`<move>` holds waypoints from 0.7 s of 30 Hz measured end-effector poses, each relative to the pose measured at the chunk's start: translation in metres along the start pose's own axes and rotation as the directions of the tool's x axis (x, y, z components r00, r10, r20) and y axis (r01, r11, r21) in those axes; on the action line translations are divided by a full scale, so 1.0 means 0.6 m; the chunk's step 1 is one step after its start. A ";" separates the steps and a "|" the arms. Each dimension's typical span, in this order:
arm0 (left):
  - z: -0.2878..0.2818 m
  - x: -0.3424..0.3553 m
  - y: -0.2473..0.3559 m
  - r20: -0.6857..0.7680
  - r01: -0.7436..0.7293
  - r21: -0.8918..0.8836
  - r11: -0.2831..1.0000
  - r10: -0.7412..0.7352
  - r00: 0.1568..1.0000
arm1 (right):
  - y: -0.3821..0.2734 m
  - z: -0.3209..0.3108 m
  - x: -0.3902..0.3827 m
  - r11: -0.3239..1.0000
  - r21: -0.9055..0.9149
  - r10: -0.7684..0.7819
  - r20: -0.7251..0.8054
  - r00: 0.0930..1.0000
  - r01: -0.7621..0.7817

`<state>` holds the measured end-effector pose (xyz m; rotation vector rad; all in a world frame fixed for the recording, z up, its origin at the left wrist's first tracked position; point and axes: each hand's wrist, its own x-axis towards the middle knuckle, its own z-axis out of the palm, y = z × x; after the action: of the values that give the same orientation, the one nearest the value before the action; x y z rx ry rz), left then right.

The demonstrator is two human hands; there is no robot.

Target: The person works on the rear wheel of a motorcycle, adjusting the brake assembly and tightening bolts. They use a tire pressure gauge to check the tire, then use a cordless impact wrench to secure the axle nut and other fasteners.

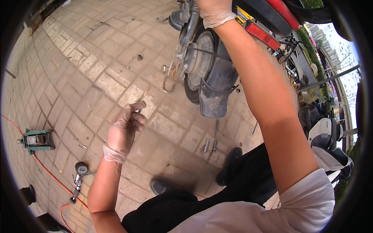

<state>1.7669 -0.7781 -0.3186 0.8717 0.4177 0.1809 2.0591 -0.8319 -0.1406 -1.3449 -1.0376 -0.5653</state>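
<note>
My left hand (pixel 127 126), in a clear thin glove, is closed in a pinch over the paving. A thin rod (pixel 147 91) with a reddish, pale tip sticks out past its fingers; its kind is unclear. At the top edge my right hand (pixel 216 8), gloved the same way, reaches to the back of a scooter (pixel 268 15); its fingers are cut off by the frame. Below that hand are the scooter's rear wheel (pixel 200 58), a black mudguard flap (pixel 213 99) and a red reflector (pixel 262 35).
A socket wrench (pixel 216 136) and a metal socket (pixel 205 146) lie by my feet. At left are a green floor jack (pixel 37 139), an inflator gauge (pixel 81 167) and an orange hose (pixel 54 174). A curved metal hook (pixel 168 87) lies beside the wheel.
</note>
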 end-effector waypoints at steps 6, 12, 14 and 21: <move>-0.004 -0.002 -0.005 -0.001 -0.001 -0.008 1.000 0.001 1.000 | 0.028 0.010 -0.020 0.991 -0.054 0.128 0.095 0.987 -0.123; 0.003 0.000 -0.006 -0.007 0.033 -0.032 0.999 -0.033 0.999 | -0.009 0.016 -0.038 0.993 -0.067 0.096 0.023 0.995 -0.095; 0.005 0.001 -0.003 0.016 -0.047 0.005 0.999 0.046 0.999 | -0.002 0.023 -0.045 0.986 -0.132 0.122 0.165 0.979 -0.101; 0.004 0.002 -0.004 -0.076 0.074 -0.016 0.997 -0.075 0.994 | 0.032 0.009 -0.056 0.971 -0.044 0.237 0.134 0.962 -0.233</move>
<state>1.7690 -0.7811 -0.3193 0.8367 0.5195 0.1490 2.0577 -0.8305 -0.1794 -1.5245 -0.9657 -0.3130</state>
